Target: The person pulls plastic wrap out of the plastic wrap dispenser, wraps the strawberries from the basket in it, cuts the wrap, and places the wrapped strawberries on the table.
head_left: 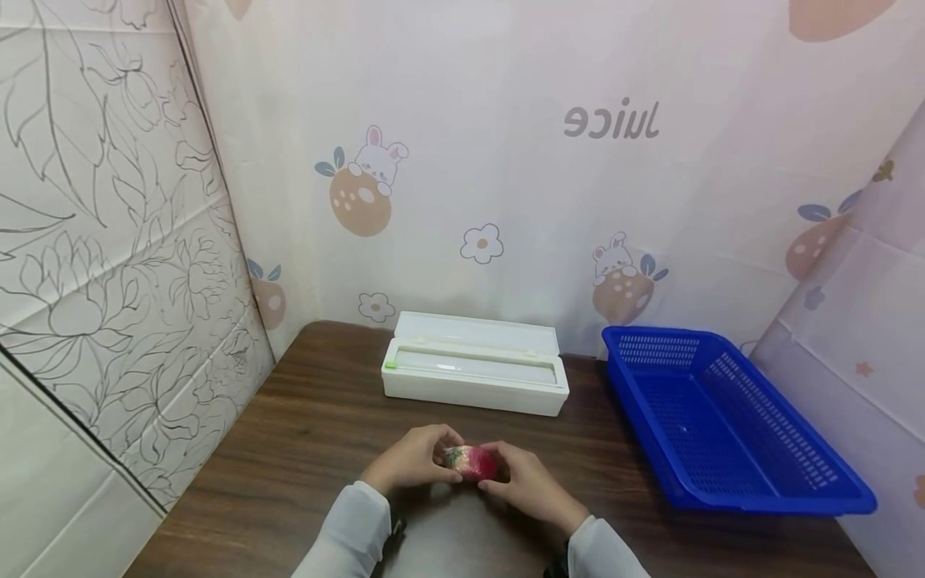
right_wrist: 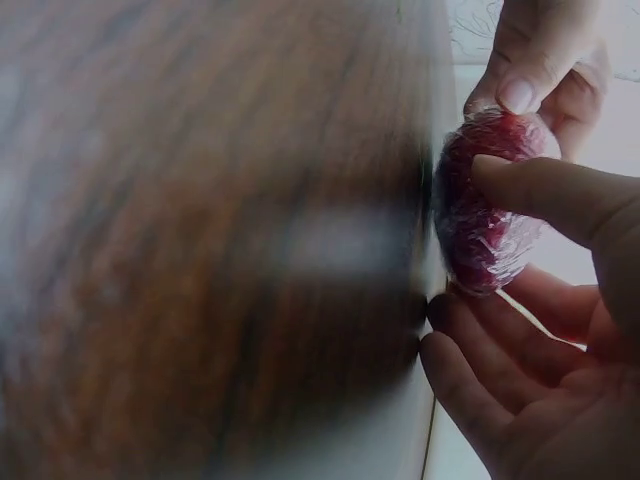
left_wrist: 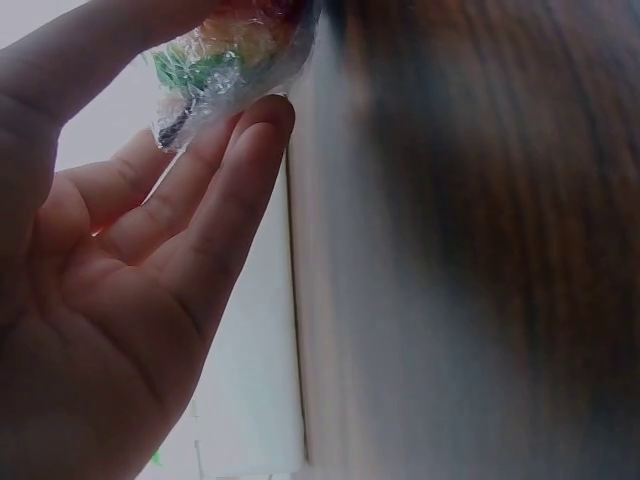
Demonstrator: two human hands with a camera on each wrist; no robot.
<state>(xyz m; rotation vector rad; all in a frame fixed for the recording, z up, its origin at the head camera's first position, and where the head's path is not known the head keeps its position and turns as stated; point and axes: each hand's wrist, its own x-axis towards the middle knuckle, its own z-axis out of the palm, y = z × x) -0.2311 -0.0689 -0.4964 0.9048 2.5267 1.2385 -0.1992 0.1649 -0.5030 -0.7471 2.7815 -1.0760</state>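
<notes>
Between both hands, just above the wooden table [head_left: 303, 437], is a red fruit [head_left: 473, 463] that looks like a large strawberry, wrapped in crinkled clear plastic film. Its pale, green-leaved end points to the left hand [head_left: 417, 459], its red end to the right hand [head_left: 531, 486]. The left thumb and fingers hold the leafy end; in the left wrist view that wrapped fruit [left_wrist: 235, 60] shows film bunched near the leaves. In the right wrist view the right thumb presses on the red fruit's side [right_wrist: 485, 240], with the fingers curled below it.
Behind the hands stands a long white dispenser box [head_left: 473, 391] with its lid raised and a small green piece at its left end. A blue perforated plastic basket [head_left: 766, 503] sits on the right. Patterned sheets [head_left: 506, 160] enclose the back and sides.
</notes>
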